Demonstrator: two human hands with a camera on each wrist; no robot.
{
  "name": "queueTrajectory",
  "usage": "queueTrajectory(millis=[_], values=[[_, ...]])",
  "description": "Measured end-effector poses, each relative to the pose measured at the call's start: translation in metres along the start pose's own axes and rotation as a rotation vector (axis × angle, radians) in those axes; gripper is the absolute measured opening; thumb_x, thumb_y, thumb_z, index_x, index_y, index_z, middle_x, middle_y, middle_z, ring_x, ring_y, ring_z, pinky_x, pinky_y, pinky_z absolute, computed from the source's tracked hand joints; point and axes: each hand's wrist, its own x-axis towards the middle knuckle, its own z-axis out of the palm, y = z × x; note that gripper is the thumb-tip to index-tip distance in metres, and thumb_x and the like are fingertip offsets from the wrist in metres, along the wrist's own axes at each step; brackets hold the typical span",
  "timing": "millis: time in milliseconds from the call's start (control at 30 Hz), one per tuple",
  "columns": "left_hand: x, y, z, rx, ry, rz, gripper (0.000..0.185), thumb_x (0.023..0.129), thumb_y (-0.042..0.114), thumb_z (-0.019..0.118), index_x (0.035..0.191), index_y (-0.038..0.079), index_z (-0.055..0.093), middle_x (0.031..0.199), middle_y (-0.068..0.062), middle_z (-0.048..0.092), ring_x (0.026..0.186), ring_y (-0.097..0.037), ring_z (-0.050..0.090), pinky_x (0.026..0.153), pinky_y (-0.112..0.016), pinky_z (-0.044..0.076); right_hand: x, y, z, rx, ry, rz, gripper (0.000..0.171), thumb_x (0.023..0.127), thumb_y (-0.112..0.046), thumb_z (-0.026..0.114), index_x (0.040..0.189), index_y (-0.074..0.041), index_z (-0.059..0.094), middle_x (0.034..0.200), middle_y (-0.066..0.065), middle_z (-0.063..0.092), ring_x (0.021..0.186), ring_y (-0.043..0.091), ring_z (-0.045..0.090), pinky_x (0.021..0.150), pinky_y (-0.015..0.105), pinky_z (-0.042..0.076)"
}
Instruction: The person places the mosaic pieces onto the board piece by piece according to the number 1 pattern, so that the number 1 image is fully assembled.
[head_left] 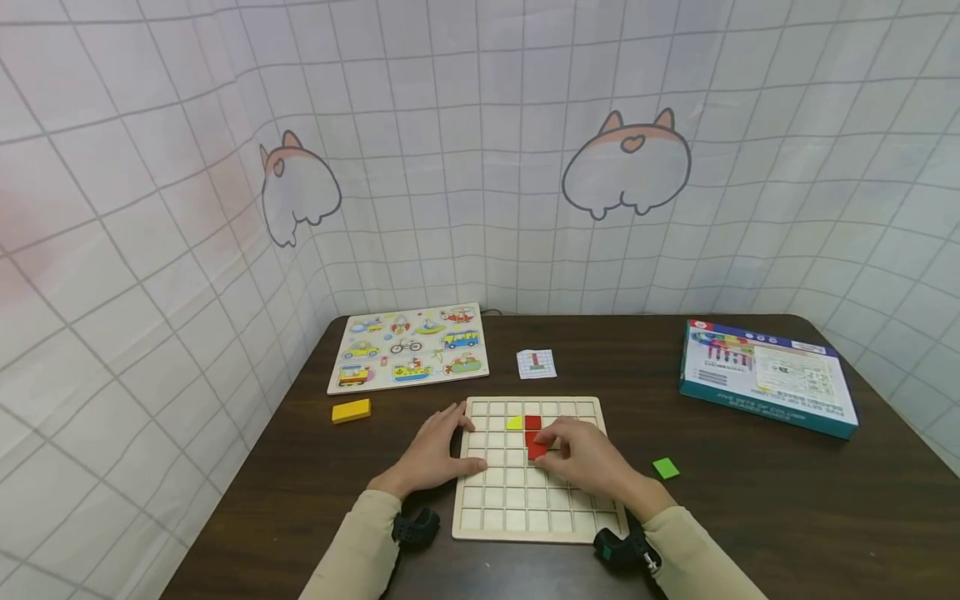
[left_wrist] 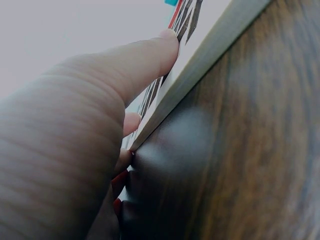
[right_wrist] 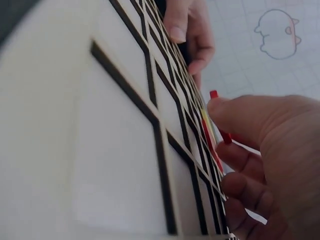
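A wooden grid board lies in front of me on the dark table. My right hand pinches a red square tile between thumb and fingers, close over the middle of the grid. Just beyond it, more red sits in the grid's upper cells, with a yellow tile to its left. My left hand rests at the board's left edge, its thumb on the board's face and its fingertips at the rim. The right fingers partly cover the red tiles in the head view.
A picture puzzle board lies at the back left, a yellow block before it. Behind the grid is a small paper card with a drawn pattern. A flat box lies at the right. A green tile is right of the grid.
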Motion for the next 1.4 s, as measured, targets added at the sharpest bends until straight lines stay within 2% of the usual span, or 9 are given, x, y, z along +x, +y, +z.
queueTrajectory(millis=[233, 867, 1100, 1400], values=[[0.000, 0.000, 0.000, -0.009, 0.006, 0.001, 0.054, 0.080, 0.056, 0.074, 0.116, 0.020, 0.056, 0.161, -0.006, 0.023, 0.148, -0.032, 0.016, 0.117, -0.057, 0.015, -0.001, -0.003, 0.003, -0.020, -0.001, 0.039, 0.019, 0.083, -0.022, 0.080, 0.099, -0.020, 0.070, 0.090, -0.012, 0.061, 0.069, 0.007, 0.047, 0.061, 0.022, 0.043], [-0.002, 0.001, 0.001, -0.029, 0.010, 0.012, 0.052, 0.081, 0.055, 0.074, 0.114, 0.020, 0.055, 0.161, -0.008, 0.023, 0.148, -0.032, 0.016, 0.115, -0.060, 0.017, -0.003, 0.000, 0.010, -0.027, 0.017, 0.028, 0.017, 0.082, -0.024, 0.080, 0.095, -0.025, 0.070, 0.090, -0.016, 0.057, 0.074, 0.007, 0.049, 0.064, 0.023, 0.044], [-0.002, 0.000, 0.000, -0.027, 0.012, 0.009, 0.053, 0.080, 0.055, 0.074, 0.115, 0.019, 0.056, 0.161, -0.008, 0.023, 0.148, -0.032, 0.016, 0.115, -0.059, 0.017, -0.003, -0.002, 0.011, -0.026, 0.021, 0.059, 0.016, 0.081, -0.023, 0.080, 0.094, -0.024, 0.070, 0.089, -0.014, 0.057, 0.075, 0.007, 0.049, 0.065, 0.024, 0.044], [-0.002, -0.001, 0.001, -0.021, 0.013, 0.010, 0.053, 0.080, 0.056, 0.073, 0.114, 0.020, 0.055, 0.161, -0.006, 0.023, 0.148, -0.032, 0.016, 0.115, -0.059, 0.017, -0.004, -0.002, 0.011, -0.023, 0.042, 0.045, 0.018, 0.081, -0.025, 0.080, 0.097, -0.023, 0.071, 0.091, -0.016, 0.058, 0.076, 0.006, 0.050, 0.069, 0.024, 0.047]])
